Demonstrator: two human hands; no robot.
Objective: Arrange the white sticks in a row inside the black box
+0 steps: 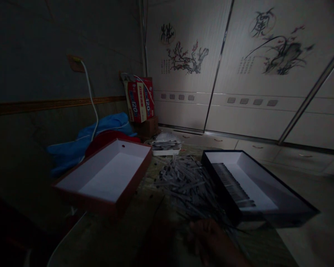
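In the dim foreground, my right hand (208,235) is at the near end of a pile of thin, clear stick-like pieces (186,181). Its fingers are bent together; darkness hides what they may hold. My left hand cannot be made out in the dark area at the bottom. To the right of the pile stands a dark-rimmed box (267,185) with a white inside, and a row of slim pieces (233,185) lies along its left side. On the left is a red box (108,174) with a bare white inside.
A white tray (165,152) heaped with similar pieces sits behind the pile. Blue cloth (108,124) lies behind the red box, near a white cable (90,92). Red printed cartons (140,100) stand in the corner beside sliding cabinet doors (183,81).
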